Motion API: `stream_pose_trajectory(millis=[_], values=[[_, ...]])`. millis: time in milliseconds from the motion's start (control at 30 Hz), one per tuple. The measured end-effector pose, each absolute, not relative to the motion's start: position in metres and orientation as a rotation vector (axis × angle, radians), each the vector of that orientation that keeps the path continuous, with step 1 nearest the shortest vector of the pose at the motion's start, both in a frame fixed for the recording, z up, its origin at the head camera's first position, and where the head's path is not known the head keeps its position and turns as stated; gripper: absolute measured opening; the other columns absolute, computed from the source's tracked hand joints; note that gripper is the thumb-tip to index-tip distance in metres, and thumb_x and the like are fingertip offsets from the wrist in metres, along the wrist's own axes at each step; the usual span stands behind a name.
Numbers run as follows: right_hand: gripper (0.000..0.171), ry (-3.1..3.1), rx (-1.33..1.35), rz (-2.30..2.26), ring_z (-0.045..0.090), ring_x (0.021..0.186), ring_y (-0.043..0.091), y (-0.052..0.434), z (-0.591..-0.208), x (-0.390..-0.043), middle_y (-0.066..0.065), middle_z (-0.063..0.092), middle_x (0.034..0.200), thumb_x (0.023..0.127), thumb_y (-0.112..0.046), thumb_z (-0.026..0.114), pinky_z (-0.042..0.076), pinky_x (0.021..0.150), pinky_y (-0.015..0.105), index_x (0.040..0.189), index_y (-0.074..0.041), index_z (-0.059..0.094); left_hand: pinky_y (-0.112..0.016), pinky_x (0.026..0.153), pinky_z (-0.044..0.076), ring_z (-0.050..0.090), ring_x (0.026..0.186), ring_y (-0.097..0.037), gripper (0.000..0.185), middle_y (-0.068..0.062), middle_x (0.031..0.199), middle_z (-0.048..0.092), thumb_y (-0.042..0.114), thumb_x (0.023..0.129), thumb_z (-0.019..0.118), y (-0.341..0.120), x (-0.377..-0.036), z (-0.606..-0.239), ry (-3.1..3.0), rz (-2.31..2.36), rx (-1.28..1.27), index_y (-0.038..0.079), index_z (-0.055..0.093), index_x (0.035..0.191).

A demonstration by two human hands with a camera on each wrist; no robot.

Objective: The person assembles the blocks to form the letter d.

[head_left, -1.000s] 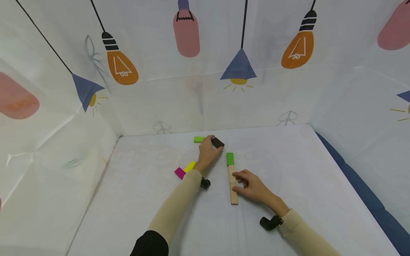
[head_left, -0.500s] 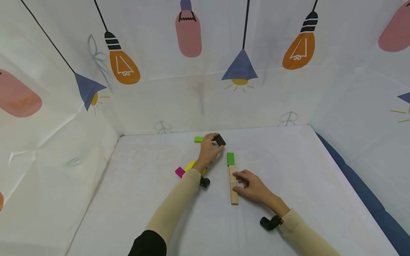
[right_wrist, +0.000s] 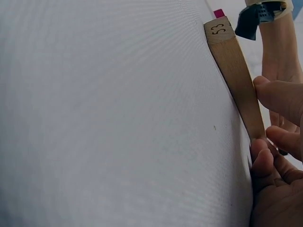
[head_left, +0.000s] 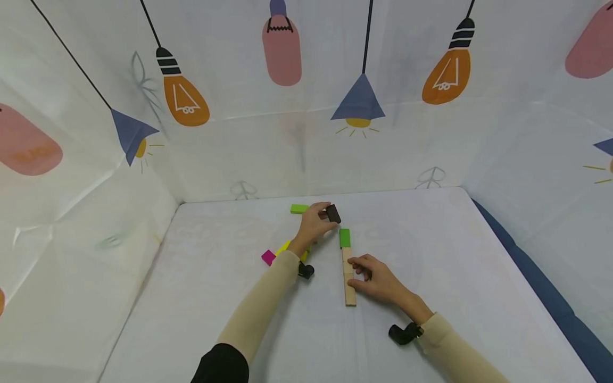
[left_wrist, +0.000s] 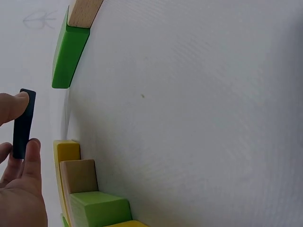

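Observation:
My left hand (head_left: 313, 226) pinches a dark domino-like block (head_left: 333, 214) between thumb and fingers, beyond the far end of a row of blocks. In the left wrist view the dark block (left_wrist: 23, 124) appears edge-on, thumb on one end and fingers at the other. The row has a green block (head_left: 345, 238) at its far end and plain wooden blocks (head_left: 350, 293) nearer me. Beside the row, my right hand (head_left: 378, 279) has relaxed, bent fingers, with thumb and index tips at the wooden blocks. A wooden block marked 53 (right_wrist: 239, 75) shows in the right wrist view.
Left of the row lie a magenta block (head_left: 268, 257) and a yellow block (head_left: 282, 248), partly behind my left arm. A light green block (head_left: 299, 209) lies near the back edge of the white table (head_left: 215, 276). A patterned sheet (head_left: 230, 149) rises behind.
My left hand has shifted slightly right, toward the row's far end, turning the dark block more upright in the head view. My right hand has stayed in place.

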State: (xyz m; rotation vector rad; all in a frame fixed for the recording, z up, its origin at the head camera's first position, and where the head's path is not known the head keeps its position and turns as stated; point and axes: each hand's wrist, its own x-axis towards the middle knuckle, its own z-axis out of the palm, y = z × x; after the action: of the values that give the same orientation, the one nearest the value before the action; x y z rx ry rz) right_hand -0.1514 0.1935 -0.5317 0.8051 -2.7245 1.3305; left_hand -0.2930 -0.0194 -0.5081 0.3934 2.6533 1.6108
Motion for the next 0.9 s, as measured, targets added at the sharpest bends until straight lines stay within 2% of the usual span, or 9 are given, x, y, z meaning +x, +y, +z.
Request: stream_pose_trajectory(millis=[400, 767, 900], values=[[0.050, -2.743, 0.783, 1.331, 0.055, 0.077, 0.013, 0.193, -0.532, -0.150, -0.001, 0.061, 0.099, 0.081, -0.030, 0.078, 0.048, 0.064, 0.020, 0.123, -0.008, 0.064, -0.032, 0.090, 0.053, 0.063, 0.109, -0.024, 0.062, -0.013, 0.134, 0.055, 0.016, 0.077, 0.080, -0.015, -0.296, -0.511, 2.614, 1.514, 0.437, 0.007, 0.057, 0.133], [0.050, -2.735, 0.792, 1.321, 0.054, 0.076, 0.010, 0.194, -0.534, -0.152, -0.001, 0.061, 0.099, 0.082, -0.034, 0.077, 0.048, 0.064, 0.020, 0.123, -0.008, 0.064, -0.036, 0.086, 0.053, 0.064, 0.104, -0.022, 0.051, -0.012, 0.123, 0.063, 0.024, 0.080, 0.078, -0.011, -0.299, -0.513, 2.590, 1.453, 0.409, 0.012, 0.062, 0.127], [0.050, -2.725, 0.801, 1.317, 0.054, 0.076, 0.009, 0.194, -0.534, -0.152, 0.000, 0.061, 0.099, 0.082, -0.033, 0.077, 0.047, 0.064, 0.020, 0.123, -0.008, 0.064, -0.036, 0.088, 0.053, 0.063, 0.108, -0.022, 0.051, -0.010, 0.124, 0.063, 0.028, 0.081, 0.078, -0.009, -0.300, -0.511, 2.571, 1.408, 0.383, 0.015, 0.062, 0.128]])
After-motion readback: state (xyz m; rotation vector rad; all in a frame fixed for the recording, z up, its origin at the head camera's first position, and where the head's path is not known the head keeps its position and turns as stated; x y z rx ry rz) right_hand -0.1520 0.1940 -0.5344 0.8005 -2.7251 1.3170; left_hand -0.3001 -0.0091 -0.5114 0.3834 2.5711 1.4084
